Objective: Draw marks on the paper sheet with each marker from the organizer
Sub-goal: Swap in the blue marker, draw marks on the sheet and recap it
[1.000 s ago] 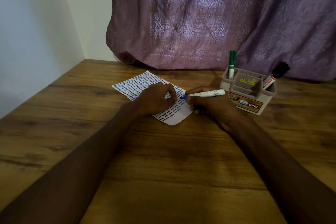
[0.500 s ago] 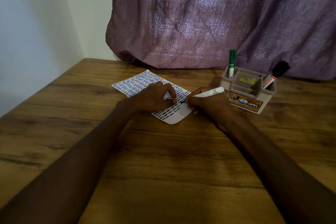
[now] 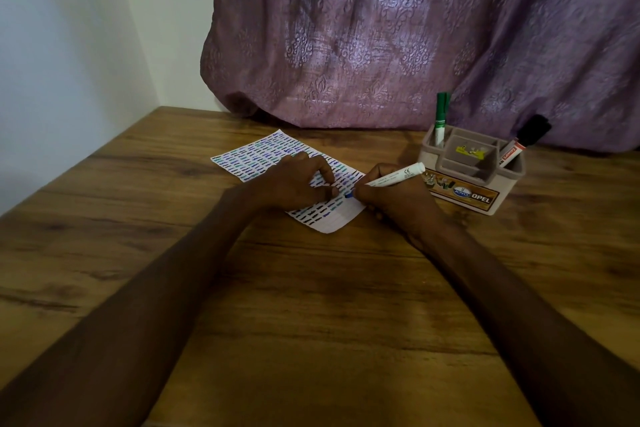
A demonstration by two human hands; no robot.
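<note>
Closest to you, both forearms run up the wooden table [image 3: 311, 340] and meet at the paper sheet [image 3: 263, 158], which sits dead ahead, turned so its long axis goes from far-left to near-right. Your left hand [image 3: 294, 184] is curled loosely and pressed flat on the sheet, pinning it. Your right hand [image 3: 391, 198] is pinching the blue marker [image 3: 394, 178] low on the barrel, tip down on the sheet's right edge right next to your left fingertips. The marker's long axis slants up and to the right, back end aimed at the organizer [image 3: 481, 191], so I'd guess your next stroke lands on the bare near-right corner, with the right hand nearest. Further back the organizer has 1 green marker [image 3: 441, 118] standing upright and 1 black-capped marker [image 3: 523, 140] leaning right, in front of the purple curtain [image 3: 381, 28]
</note>
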